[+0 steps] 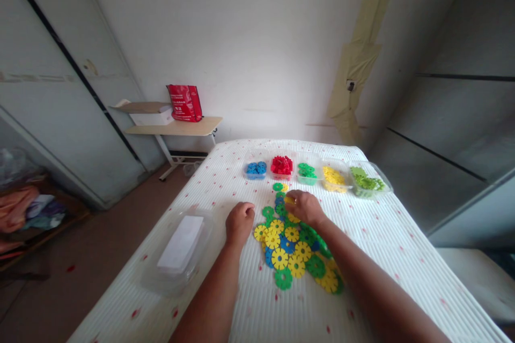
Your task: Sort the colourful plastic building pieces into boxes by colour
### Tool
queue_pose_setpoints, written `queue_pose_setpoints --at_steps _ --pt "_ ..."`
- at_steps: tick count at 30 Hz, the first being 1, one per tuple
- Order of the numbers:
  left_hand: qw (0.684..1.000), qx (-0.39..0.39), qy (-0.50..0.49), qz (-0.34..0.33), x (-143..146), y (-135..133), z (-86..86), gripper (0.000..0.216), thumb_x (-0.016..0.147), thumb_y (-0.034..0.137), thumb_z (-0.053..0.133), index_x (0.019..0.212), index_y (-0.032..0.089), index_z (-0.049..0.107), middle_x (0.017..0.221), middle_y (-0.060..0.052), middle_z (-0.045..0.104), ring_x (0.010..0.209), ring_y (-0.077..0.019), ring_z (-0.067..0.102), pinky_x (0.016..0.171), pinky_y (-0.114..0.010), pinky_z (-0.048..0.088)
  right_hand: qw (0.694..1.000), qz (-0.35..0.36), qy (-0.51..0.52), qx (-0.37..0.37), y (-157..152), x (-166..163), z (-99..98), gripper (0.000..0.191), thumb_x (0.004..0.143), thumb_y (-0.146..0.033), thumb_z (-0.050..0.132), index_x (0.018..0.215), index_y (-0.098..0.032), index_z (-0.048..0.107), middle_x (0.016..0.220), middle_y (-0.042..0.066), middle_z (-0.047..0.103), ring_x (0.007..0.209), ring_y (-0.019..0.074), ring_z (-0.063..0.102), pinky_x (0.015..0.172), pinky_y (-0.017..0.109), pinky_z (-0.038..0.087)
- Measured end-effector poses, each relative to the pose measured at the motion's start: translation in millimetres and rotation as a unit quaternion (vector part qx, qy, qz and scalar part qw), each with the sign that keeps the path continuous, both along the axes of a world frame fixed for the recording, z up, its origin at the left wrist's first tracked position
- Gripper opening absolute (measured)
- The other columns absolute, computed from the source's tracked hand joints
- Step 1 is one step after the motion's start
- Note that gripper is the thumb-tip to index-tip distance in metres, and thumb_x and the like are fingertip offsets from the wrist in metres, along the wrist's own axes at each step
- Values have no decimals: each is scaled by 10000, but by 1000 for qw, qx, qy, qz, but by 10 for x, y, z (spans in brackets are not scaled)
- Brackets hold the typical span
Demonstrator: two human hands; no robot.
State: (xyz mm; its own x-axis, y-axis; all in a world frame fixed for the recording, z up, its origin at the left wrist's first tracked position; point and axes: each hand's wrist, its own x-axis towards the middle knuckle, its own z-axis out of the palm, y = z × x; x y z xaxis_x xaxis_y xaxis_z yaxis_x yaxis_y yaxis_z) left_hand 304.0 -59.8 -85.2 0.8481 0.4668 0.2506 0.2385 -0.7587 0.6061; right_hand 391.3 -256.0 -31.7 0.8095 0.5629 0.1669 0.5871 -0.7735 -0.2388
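Note:
A pile of flat snowflake-shaped plastic discs (295, 252) in yellow, green and blue lies on the white patterned table (402, 246). My left hand (239, 222) rests curled on the cloth at the pile's left edge; whether it holds anything is hidden. My right hand (304, 207) lies on the far end of the pile, its fingers bent over some discs. Beyond the hands stands a row of clear trays: blue pieces (256, 170), red pieces (281, 165), dark green pieces (307, 172), yellow pieces (333, 178) and light green pieces (367, 181).
A clear lidded box with white paper inside (181, 249) sits on the table's left side. A small side table (177, 128) with a red bag (184, 103) stands by the back wall. Clothes (24, 211) lie at far left on a low shelf.

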Motion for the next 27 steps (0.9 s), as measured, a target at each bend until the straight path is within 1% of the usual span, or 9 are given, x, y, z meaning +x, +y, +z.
queue_pose_setpoints --at_steps 2,4,6,9,12,16,21,24,27 --pt "1000 6 0 1 5 1 -6 197 775 159 488 853 212 662 918 -10 677 842 -133 601 766 -232 418 997 -23 37 58 -138 90 44 253 787 -303 521 996 -235 646 915 14 694 764 149 630 667 230 431" --pt "1000 9 0 3 9 -1 -8 197 776 163 488 849 216 663 914 -10 677 840 -134 601 757 -231 417 995 -4 71 74 -257 139 65 284 771 -294 538 1023 -225 649 883 12 695 728 141 628 662 229 440" --pt "1000 6 1 6 11 -5 -4 195 774 163 489 843 216 663 914 -9 678 842 -136 601 755 -232 416 994 48 83 48 -324 130 55 303 746 -279 557 1026 -217 655 896 18 693 726 144 625 667 233 442" --pt "1000 -3 2 5 7 -12 8 194 773 162 487 839 215 662 917 -10 679 846 -139 603 759 -237 416 993 105 57 -15 -318 45 -5 332 715 -256 577 1037 -232 651 986 32 678 811 172 624 713 255 442" --pt "1000 -7 -2 3 -3 -17 22 194 773 164 484 838 211 661 918 -11 679 848 -140 604 759 -240 417 989 117 41 -80 -241 -33 -65 374 686 -231 599 1058 -229 640 1024 53 662 887 205 618 735 270 441" --pt "1000 -8 -4 4 -13 -19 31 195 770 164 484 840 203 662 905 -17 678 829 -142 605 744 -242 418 985 108 31 -130 -159 -40 -81 375 660 -238 623 1034 -217 641 1012 64 659 870 214 623 710 267 437" --pt "1000 -5 -4 1 4 -8 2 200 772 161 481 843 200 664 902 -18 676 834 -136 601 751 -234 413 988 99 47 -113 -176 24 -40 356 661 -271 624 1012 -215 640 1019 54 658 881 210 614 726 265 427" --pt "1000 -3 -3 6 17 -4 -12 195 767 156 491 839 202 667 899 -11 678 832 -130 600 751 -223 405 988 100 83 -81 -237 60 12 338 681 -250 595 1014 -210 639 1006 44 659 868 192 608 720 254 425" --pt "1000 -3 1 10 17 -9 -3 194 764 151 495 838 202 668 893 -11 681 829 -130 602 744 -221 404 988 93 100 -67 -296 79 74 374 679 -231 589 1049 -191 629 1006 55 651 860 191 603 725 258 431"
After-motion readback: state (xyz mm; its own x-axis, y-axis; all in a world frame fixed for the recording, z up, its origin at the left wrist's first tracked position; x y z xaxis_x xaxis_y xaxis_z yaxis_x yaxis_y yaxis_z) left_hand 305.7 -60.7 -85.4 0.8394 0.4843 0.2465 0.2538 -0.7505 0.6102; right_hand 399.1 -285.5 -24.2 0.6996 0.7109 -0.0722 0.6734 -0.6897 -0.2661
